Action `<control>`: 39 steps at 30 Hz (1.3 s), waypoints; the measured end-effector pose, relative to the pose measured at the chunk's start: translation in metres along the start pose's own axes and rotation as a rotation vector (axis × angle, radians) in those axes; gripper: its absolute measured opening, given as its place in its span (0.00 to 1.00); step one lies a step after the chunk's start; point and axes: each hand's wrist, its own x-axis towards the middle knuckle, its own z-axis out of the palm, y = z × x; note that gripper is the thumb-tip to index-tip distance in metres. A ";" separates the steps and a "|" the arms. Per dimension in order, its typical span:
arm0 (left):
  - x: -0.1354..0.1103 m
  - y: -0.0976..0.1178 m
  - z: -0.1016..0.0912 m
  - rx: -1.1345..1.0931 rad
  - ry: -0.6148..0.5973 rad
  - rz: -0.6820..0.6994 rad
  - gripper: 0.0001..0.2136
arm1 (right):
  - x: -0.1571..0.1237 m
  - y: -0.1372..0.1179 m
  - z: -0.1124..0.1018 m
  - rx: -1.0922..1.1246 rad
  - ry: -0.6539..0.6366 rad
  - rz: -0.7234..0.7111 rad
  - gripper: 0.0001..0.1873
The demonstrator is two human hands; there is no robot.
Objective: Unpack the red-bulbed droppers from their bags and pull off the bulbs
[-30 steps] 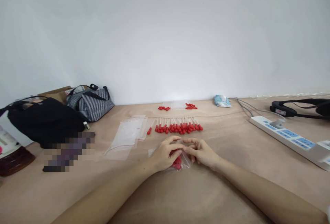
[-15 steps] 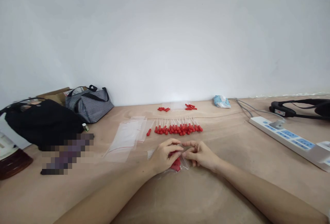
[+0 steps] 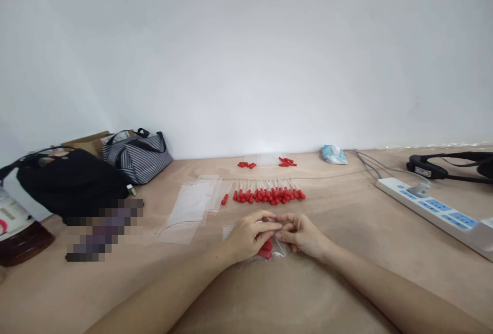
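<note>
My left hand (image 3: 248,237) and my right hand (image 3: 302,236) meet at the table's near middle, fingertips pinched together on a clear zip bag (image 3: 282,251). Red rubber bulbs (image 3: 265,250) show through the plastic under my left fingers. My hands hide much of the bag. Just beyond lies a row of glass droppers (image 3: 275,195), their red bulbs toward me and thin clear tubes pointing away. One dropper (image 3: 224,199) lies slightly apart at the row's left end. Flat clear zip bags (image 3: 188,205) with red seal lines overlap to the left.
Near the wall are loose red bulbs (image 3: 287,161) beside clear tubes (image 3: 267,160). A blue tissue pack (image 3: 334,154), a white power strip (image 3: 431,203) and a black headset (image 3: 423,167) stand right. Leftward are a striped bag (image 3: 140,157), a black bag (image 3: 73,185) and a bottle (image 3: 19,236).
The view has shifted slightly. My fingertips have drawn closer together along the bag's edge, and more of the red bulbs inside shows below my left hand.
</note>
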 end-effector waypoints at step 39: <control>0.001 -0.013 -0.011 0.537 -0.083 0.371 0.12 | 0.006 0.008 -0.007 -1.422 0.135 -1.248 0.17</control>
